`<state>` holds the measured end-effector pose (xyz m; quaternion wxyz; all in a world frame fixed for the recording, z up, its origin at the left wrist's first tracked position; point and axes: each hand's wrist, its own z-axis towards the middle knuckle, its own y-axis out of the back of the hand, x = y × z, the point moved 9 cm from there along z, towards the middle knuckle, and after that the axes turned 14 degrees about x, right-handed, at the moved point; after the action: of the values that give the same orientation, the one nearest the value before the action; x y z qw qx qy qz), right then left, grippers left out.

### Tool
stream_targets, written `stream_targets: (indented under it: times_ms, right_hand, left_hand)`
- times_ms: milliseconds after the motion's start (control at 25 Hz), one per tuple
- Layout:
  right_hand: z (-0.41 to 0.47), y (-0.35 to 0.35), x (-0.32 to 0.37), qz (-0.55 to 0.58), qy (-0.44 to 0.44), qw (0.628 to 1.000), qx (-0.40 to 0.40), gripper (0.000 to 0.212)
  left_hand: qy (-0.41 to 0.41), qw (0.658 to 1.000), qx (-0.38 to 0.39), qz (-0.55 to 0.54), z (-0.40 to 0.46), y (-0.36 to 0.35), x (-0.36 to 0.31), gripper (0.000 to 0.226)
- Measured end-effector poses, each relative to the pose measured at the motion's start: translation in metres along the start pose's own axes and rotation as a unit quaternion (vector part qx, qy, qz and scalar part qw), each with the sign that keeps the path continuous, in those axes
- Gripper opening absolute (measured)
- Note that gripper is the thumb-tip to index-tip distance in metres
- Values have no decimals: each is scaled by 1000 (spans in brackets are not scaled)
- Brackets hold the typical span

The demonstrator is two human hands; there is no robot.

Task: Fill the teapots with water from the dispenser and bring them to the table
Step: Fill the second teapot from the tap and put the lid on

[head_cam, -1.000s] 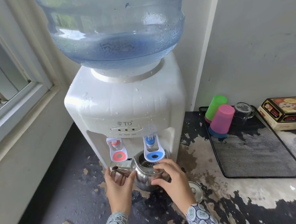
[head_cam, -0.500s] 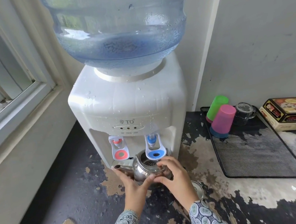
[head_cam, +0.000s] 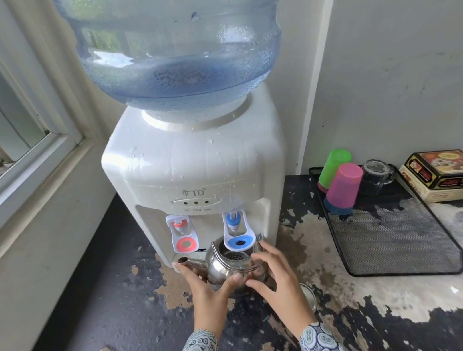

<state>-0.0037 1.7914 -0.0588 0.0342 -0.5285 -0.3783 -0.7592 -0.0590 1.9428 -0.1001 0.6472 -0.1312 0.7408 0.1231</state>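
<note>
Steel teapot [head_cam: 231, 265] sitting lidless under the dispenser [head_cam: 194, 175] blue tap [head_cam: 236, 228], left hand [head_cam: 208, 293] cupping its spout side, right hand [head_cam: 275, 277] fingers spread loosely on the other side, both touching it, back of the surface [head_cam: 126, 326].

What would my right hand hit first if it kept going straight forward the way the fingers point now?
Most likely the steel teapot: the right hand points at its near right side, fingertips about at the rim. Beyond it stands the dispenser.
</note>
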Motion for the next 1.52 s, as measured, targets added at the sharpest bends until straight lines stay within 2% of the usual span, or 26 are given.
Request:
stream_targets:
  times_ms: [160,360,680,920,1160,1360,1440,1520]
  right_hand:
    - [-4,2,-4,15,-6,1000,-18,56]
    - [-7,-15,-8,24,-22,999,19,81]
    - [-7,-22,-9,27,-63,997,36,91]
    - [-8,-25,-11,29,-101,993,48,90]
    - [-8,-24,-7,12,-100,994,36,94]
    - [-6,-22,-9,11,-95,995,39,95]
    - [-5,-20,-12,23,-89,994,51,89]
    - [-4,-10,-6,23,-78,996,40,74]
  left_hand:
    - [8,1000,4,-4,1,1,2,132]
    - [6,1000,5,-3,1,1,3,134]
    - [5,1000,-1,-3,1,2,4,129]
    - [14,1000,-7,-6,1,4,4,128]
    - [24,999,21,2,0,1,-2,134]
    - [32,999,-23,-1,-3,-2,-12,137]
    - [33,999,-33,-6,-4,-3,-13,136]
    - [27,999,-40,-6,-5,-2,-15,136]
